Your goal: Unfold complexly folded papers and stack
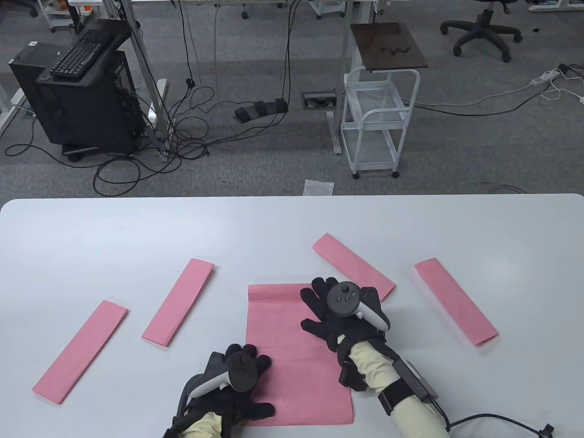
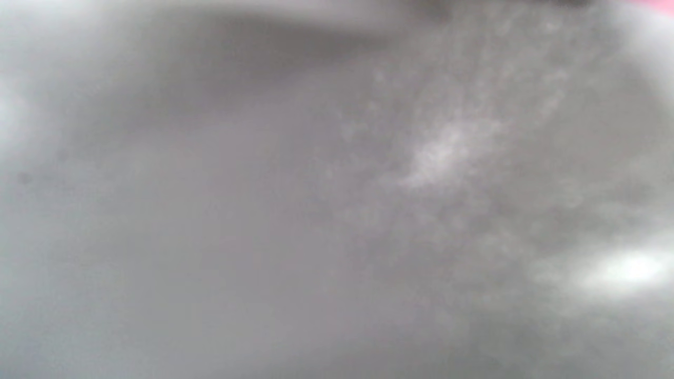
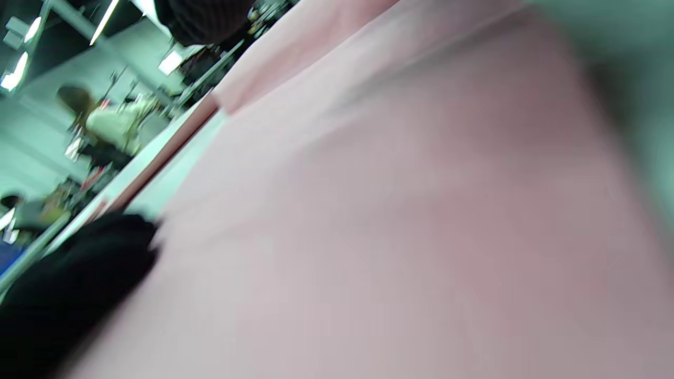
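A large pink paper sheet (image 1: 292,360) lies mostly unfolded at the table's front middle, with a narrow flap still folded along its far edge (image 1: 273,293). My right hand (image 1: 328,315) rests flat on its upper right part, fingers spread. My left hand (image 1: 242,388) rests flat on its lower left edge. Several folded pink strips lie around: two at the left (image 1: 81,351) (image 1: 179,302) and two at the right (image 1: 353,266) (image 1: 455,306). The right wrist view shows the pink sheet (image 3: 395,237) close up and blurred. The left wrist view shows only blurred grey.
The white table (image 1: 137,228) reaches across the view, its far edge at the middle. Beyond it on the floor stand a white wire cart (image 1: 378,123), a black computer stand (image 1: 77,91) and loose cables.
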A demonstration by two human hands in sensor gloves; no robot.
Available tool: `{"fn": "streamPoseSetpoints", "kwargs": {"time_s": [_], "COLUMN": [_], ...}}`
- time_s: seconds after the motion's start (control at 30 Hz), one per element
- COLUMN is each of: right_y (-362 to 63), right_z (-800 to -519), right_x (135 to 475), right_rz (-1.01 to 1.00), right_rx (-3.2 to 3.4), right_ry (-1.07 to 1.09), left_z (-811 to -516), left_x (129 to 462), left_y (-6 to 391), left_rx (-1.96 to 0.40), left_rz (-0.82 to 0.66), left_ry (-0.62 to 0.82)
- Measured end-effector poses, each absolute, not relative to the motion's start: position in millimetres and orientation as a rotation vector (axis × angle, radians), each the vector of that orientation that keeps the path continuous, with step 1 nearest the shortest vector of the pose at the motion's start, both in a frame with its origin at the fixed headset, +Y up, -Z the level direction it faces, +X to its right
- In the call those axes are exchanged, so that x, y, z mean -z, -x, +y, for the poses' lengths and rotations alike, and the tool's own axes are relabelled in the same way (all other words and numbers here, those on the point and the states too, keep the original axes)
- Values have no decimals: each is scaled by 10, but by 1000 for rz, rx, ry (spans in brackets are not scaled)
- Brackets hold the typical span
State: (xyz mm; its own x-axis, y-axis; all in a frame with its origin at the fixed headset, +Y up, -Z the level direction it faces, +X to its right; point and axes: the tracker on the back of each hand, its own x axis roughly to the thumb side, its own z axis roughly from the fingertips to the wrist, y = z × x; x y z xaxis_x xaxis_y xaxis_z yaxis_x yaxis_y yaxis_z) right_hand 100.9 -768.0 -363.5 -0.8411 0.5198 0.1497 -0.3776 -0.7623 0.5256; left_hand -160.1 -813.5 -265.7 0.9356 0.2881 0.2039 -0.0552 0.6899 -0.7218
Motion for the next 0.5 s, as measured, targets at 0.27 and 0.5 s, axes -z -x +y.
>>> {"fn": "streamPoseSetpoints", "kwargs": {"time_s": [0.27,0.5], "right_y": [-1301,-1320], "right_z": [-7943,-8028], "right_x": [2774,2732], "right_rz": [940,1007], "right_rx": [-2650,-2635], "right_ry": [-570,-580], "left_z": [-8135,-8131], "left_x": [2657,2662], "left_y": [1601,1598], "left_rx": [-198,-199], "left_rz": [-305,-309], "left_ry": [787,785]}}
